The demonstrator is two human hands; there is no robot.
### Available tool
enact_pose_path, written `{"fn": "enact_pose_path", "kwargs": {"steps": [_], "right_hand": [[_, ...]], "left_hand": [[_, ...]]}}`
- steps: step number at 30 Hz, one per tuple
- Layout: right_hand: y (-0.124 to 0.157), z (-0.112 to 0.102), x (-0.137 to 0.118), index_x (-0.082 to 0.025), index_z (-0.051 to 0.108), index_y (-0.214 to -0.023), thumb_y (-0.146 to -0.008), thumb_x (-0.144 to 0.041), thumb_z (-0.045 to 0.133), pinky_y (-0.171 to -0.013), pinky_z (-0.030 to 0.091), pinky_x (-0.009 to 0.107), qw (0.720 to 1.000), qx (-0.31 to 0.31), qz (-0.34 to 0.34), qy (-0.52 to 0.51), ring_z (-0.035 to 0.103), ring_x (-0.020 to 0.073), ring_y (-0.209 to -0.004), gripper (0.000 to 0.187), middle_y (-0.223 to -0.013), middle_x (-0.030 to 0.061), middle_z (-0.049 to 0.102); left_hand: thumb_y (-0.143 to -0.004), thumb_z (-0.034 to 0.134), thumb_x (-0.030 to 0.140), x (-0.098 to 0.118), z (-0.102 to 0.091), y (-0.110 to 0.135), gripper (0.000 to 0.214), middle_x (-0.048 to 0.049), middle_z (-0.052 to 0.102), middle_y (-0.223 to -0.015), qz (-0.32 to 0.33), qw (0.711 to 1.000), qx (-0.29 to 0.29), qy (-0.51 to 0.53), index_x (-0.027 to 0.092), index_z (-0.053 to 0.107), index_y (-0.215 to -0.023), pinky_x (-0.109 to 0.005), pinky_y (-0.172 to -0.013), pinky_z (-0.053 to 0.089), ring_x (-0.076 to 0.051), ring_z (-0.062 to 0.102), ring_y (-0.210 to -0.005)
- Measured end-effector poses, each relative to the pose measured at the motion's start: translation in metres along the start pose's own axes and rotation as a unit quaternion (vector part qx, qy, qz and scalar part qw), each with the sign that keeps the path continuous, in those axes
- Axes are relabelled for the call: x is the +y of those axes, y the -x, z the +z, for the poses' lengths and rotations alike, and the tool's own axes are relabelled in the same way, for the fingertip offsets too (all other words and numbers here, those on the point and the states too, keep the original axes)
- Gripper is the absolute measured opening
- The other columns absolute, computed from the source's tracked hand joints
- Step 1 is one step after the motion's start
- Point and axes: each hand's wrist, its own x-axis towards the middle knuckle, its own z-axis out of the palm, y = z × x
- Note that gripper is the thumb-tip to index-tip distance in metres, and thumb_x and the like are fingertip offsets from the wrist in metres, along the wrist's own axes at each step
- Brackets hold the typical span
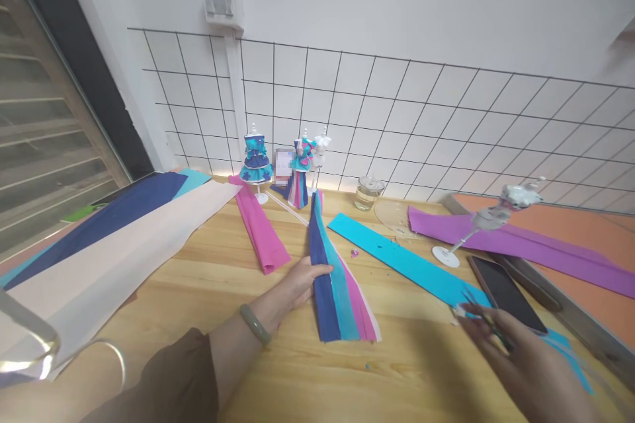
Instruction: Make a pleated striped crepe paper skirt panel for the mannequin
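My left hand (302, 277) is closed on a fan of layered crepe paper strips (335, 291) in navy, turquoise, pink and pale pink, gathered narrow at the top and spreading toward me. My right hand (516, 350), smeared by motion, grips a thin dark tool with two pointed tips (479, 307); scissors or tweezers, I cannot tell which. Below that tool lies a long bright blue paper strip (407, 264). Three small dress forms stand at the back: one in a tiered blue dress (256, 158), one in a multicoloured dress (301, 162), one white (320, 152).
Left, large crepe sheets (149, 251) cover the table. A folded pink strip (260, 228) lies behind my left hand. A glass jar (368, 193), a clear round plate (397, 219), a tilted white dress form (496, 211), purple paper (536, 241) and a phone (508, 291) are right.
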Motion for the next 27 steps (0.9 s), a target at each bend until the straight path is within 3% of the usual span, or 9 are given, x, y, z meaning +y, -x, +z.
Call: {"fn": "enact_pose_path", "kwargs": {"steps": [3, 6, 10, 13, 15, 21, 27], "right_hand": [[-0.019, 0.021, -0.057, -0.021, 0.056, -0.074, -0.071, -0.050, 0.054, -0.067, 0.044, 0.028, 0.969, -0.148, -0.004, -0.195, 0.060, 0.0230, -0.083, 0.029, -0.092, 0.0087, 0.066], [-0.036, 0.050, -0.090, -0.020, 0.046, -0.061, -0.067, -0.048, 0.060, -0.052, 0.037, 0.024, 0.924, -0.228, 0.030, -0.305, 0.053, 0.0150, -0.058, 0.032, -0.065, 0.0023, 0.060], [-0.047, 0.081, -0.101, -0.021, 0.032, -0.058, -0.066, -0.050, 0.062, -0.041, 0.018, 0.021, 0.835, -0.338, 0.063, -0.430, 0.026, 0.0055, -0.042, 0.043, -0.047, -0.0084, 0.033], [-0.045, 0.089, -0.099, -0.022, 0.028, -0.061, -0.062, -0.048, 0.067, -0.040, 0.014, 0.021, 0.798, -0.343, 0.099, -0.485, 0.021, 0.0047, -0.041, 0.047, -0.049, -0.0101, 0.027], [-0.041, 0.090, -0.096, -0.022, 0.029, -0.063, -0.061, -0.047, 0.068, -0.040, 0.015, 0.021, 0.806, -0.318, 0.109, -0.487, 0.023, 0.0050, -0.042, 0.046, -0.051, -0.0095, 0.029], [-0.037, 0.084, -0.090, -0.020, 0.035, -0.063, -0.064, -0.041, 0.066, -0.048, 0.027, 0.022, 0.867, -0.243, 0.050, -0.431, 0.032, 0.0075, -0.051, 0.037, -0.057, -0.0059, 0.038], [-0.037, 0.081, -0.089, -0.020, 0.036, -0.062, -0.062, -0.044, 0.066, -0.047, 0.026, 0.022, 0.871, -0.252, 0.047, -0.418, 0.031, 0.0075, -0.049, 0.038, -0.054, -0.0063, 0.037]], "left_hand": [[-0.063, 0.066, 0.010, 0.002, 0.001, 0.001, 0.026, -0.0091, 0.068, -0.082, -0.002, 1.000, 0.008, 0.007, 0.011, 0.060, -0.088, -0.032, -0.068, 0.051, -0.019, 0.064, -0.069], [-0.063, 0.065, 0.008, 0.002, 0.000, -0.002, 0.029, -0.0088, 0.068, -0.082, 0.000, 1.000, 0.025, 0.012, 0.011, 0.060, -0.091, -0.033, -0.069, 0.051, -0.019, 0.064, -0.070], [-0.065, 0.062, 0.008, 0.001, -0.007, -0.007, 0.027, -0.0094, 0.068, -0.083, 0.017, 0.999, 0.014, 0.027, 0.011, 0.059, -0.092, -0.033, -0.072, 0.051, -0.020, 0.064, -0.073], [-0.066, 0.061, 0.009, 0.001, -0.008, -0.008, 0.028, -0.0089, 0.069, -0.084, 0.012, 0.999, 0.003, 0.041, 0.012, 0.059, -0.094, -0.034, -0.072, 0.051, -0.021, 0.065, -0.072], [-0.066, 0.061, 0.009, 0.003, -0.005, -0.006, 0.029, -0.0085, 0.069, -0.084, 0.005, 0.999, -0.003, 0.043, 0.013, 0.059, -0.094, -0.035, -0.071, 0.051, -0.021, 0.065, -0.072], [-0.069, 0.060, 0.013, 0.003, 0.001, 0.000, 0.025, -0.0108, 0.069, -0.088, -0.031, 0.997, -0.037, 0.065, 0.011, 0.061, -0.094, -0.036, -0.077, 0.050, -0.022, 0.065, -0.078], [-0.074, 0.054, 0.017, 0.007, -0.001, 0.000, 0.025, -0.0087, 0.069, -0.088, -0.069, 0.989, -0.036, 0.124, 0.012, 0.061, -0.098, -0.037, -0.085, 0.047, -0.022, 0.065, -0.083]]}}
